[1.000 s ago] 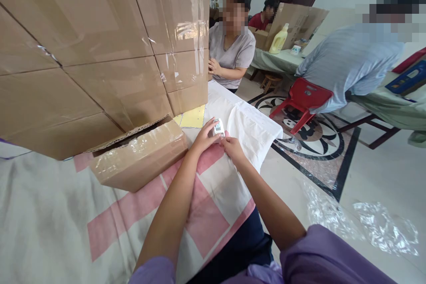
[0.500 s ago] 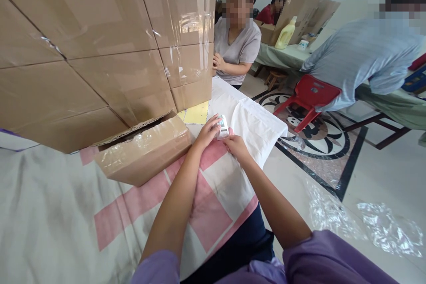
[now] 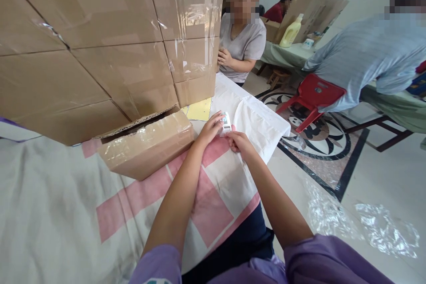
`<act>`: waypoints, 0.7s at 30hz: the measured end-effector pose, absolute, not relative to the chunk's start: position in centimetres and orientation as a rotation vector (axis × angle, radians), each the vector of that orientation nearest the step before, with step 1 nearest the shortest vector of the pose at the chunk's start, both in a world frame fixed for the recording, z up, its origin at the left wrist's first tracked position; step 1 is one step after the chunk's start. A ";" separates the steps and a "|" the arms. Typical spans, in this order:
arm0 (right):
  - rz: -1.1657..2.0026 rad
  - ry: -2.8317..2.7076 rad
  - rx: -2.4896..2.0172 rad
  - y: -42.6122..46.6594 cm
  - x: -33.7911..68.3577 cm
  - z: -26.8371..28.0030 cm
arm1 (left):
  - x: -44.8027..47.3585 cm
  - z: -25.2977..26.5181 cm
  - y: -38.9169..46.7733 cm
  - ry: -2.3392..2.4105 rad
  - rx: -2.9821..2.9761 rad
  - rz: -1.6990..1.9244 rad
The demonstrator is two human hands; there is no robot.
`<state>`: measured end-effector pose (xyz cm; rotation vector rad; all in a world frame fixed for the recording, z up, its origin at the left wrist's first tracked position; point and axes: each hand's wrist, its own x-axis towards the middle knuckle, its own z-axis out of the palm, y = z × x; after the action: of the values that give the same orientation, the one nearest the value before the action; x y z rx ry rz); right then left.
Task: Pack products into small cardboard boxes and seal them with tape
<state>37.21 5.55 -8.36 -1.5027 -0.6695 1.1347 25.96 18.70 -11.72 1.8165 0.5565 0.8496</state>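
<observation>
A small white box (image 3: 226, 125) with teal print and a dark patch is held just above the cloth near the table's right side. My left hand (image 3: 213, 127) grips it from the left, fingers lying across its upper face. At its lower right corner, my right hand (image 3: 238, 143) pinches the edge with thumb and forefinger, the other fingers curled in. What the fingertips press on is too small to make out. To the left of my left hand lies an open cardboard box (image 3: 149, 144), tilted, with its slot-like opening facing the stack.
Taped cardboard cartons (image 3: 123, 69) stand stacked at the left and back. A yellow sheet (image 3: 200, 109) lies under their edge on the patterned tablecloth (image 3: 140, 204). Across the table sits a person (image 3: 242, 40). On the right are a red chair (image 3: 316, 93) and clear plastic wrap (image 3: 386, 228) on the floor.
The view has shifted slightly, so the cartons sit a little further right. Both hands stay on the small white box, which is turned slightly; my right fingers have curled a little more.
</observation>
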 end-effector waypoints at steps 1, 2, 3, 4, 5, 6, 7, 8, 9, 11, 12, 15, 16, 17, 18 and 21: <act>1.125 -0.653 -1.506 5.7 37.2 -8.4 | 26.0 -11.8 18.7 0.550 1.815 0.854; 1.112 -0.639 -1.508 5.8 37.1 -8.4 | 26.0 -11.9 18.8 0.542 1.812 0.859; 1.098 -0.630 -1.509 5.9 37.0 -8.5 | 26.1 -11.9 18.8 0.533 1.806 0.865; 1.084 -0.628 -1.507 6.0 36.9 -8.5 | 26.1 -12.0 18.8 0.527 1.801 0.869; 1.073 -0.630 -1.505 6.0 36.8 -8.5 | 26.1 -12.0 18.8 0.527 1.799 0.871; 1.065 -0.634 -1.503 5.9 36.7 -8.5 | 26.1 -12.0 18.8 0.529 1.801 0.871; 1.060 -0.638 -1.501 5.9 36.6 -8.5 | 26.1 -12.0 18.8 0.533 1.808 0.869; 1.055 -0.641 -1.501 5.8 36.5 -8.5 | 26.0 -11.9 18.7 0.537 1.817 0.868; 1.047 -0.641 -1.502 5.7 36.5 -8.5 | 26.0 -11.8 18.7 0.537 1.827 0.868; 1.024 -0.637 -1.507 5.6 36.4 -8.5 | 25.9 -11.7 18.5 0.529 1.841 0.874; 1.012 -0.632 -1.511 5.6 36.5 -8.6 | 25.9 -11.6 18.5 0.523 1.845 0.877; 0.984 -0.625 -1.521 5.6 36.4 -8.8 | 25.8 -11.5 18.4 0.513 1.847 0.878; 0.977 -0.629 -1.519 5.6 36.4 -8.8 | 25.8 -11.5 18.4 0.512 1.844 0.879; 0.970 -0.636 -1.514 5.6 36.3 -8.9 | 25.7 -11.5 18.4 0.511 1.840 0.880; 0.964 -0.645 -1.507 5.5 36.3 -8.9 | 25.7 -11.5 18.4 0.508 1.837 0.883; 0.944 -0.665 -1.493 5.2 36.1 -9.0 | 25.8 -11.7 18.5 0.483 1.845 0.901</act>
<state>36.10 5.20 -9.02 -1.4934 -0.6647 0.9436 25.76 18.47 -11.65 1.8448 0.4830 0.9008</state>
